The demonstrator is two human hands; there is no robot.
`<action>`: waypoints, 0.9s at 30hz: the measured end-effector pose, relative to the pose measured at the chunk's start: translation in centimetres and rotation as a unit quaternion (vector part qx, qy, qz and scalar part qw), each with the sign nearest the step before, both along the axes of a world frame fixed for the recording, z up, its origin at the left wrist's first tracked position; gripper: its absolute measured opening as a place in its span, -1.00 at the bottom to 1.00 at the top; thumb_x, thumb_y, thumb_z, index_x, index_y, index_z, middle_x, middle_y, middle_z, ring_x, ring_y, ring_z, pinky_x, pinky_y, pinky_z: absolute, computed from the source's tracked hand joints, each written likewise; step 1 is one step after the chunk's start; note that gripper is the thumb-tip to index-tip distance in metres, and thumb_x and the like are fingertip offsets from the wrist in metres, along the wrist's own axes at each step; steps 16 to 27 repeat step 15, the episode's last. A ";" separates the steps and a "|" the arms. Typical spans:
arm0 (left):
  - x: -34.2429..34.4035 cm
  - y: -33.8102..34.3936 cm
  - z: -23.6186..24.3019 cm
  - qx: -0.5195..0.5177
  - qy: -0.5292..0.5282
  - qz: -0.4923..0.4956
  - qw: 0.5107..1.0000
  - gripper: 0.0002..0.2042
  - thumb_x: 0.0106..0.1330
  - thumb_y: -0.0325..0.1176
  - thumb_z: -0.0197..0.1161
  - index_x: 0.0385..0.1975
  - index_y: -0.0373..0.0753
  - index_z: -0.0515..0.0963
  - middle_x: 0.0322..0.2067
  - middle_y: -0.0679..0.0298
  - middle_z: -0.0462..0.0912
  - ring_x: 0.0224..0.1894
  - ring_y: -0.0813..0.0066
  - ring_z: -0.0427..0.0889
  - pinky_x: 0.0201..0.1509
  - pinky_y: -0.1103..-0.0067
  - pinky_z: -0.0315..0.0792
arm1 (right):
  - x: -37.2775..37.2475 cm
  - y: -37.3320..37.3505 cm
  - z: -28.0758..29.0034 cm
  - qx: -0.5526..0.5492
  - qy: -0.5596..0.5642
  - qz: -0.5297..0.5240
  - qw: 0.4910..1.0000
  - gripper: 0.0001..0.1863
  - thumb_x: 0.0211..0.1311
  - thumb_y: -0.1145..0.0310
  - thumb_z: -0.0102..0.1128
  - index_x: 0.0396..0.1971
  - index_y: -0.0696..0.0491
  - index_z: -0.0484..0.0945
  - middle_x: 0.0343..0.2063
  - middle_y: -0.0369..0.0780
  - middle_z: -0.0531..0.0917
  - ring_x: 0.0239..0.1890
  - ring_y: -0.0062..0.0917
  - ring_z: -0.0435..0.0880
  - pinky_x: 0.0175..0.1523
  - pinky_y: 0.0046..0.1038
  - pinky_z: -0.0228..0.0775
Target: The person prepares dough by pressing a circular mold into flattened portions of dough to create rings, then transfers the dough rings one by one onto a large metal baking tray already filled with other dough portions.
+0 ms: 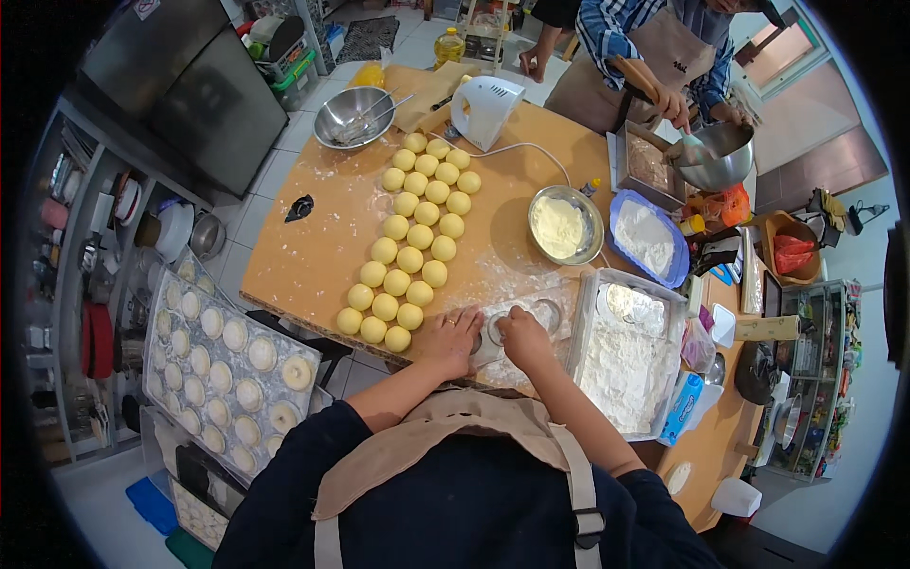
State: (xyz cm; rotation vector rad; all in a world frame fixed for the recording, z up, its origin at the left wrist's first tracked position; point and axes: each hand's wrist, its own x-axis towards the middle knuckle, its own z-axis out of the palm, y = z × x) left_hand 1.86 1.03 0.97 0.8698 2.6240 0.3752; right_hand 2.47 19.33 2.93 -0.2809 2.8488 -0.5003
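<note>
My left hand [451,341] lies flat near the table's front edge, fingers stretched out, beside a pale floured piece [488,353] that looks like flattened dough. My right hand [523,338] is closed, its fingertips pressed down at a round ring shape on that piece. What they grip, if anything, is too small to make out. A second ring-like round [547,315] lies just beyond the right hand in scattered flour. Several rows of smooth yellow dough balls [409,260] run away from me, starting beside my left hand. To the right stands a tray of white flour [626,370].
A tray of floured dough rounds [218,365] stands low at left. On the table are a steel bowl with utensils [353,116], a hand mixer [485,112], a bowl of yellow mixture [561,226] and a blue flour basin [649,237]. At back right a co-worker stirs a steel bowl [728,156].
</note>
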 end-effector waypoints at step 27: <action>-0.3 0.0 0.2 -0.023 -0.067 -0.003 0.997 0.04 -0.14 -0.04 0.51 0.38 -0.16 0.06 0.38 0.18 0.06 0.42 0.18 0.03 0.42 0.19 -0.03 | -0.5 -0.4 -0.2 0.005 -0.048 -0.013 0.999 -0.83 -0.01 0.56 0.11 -0.37 0.07 0.58 -0.23 -0.07 0.49 -0.07 -0.17 0.53 -0.08 -0.21 0.50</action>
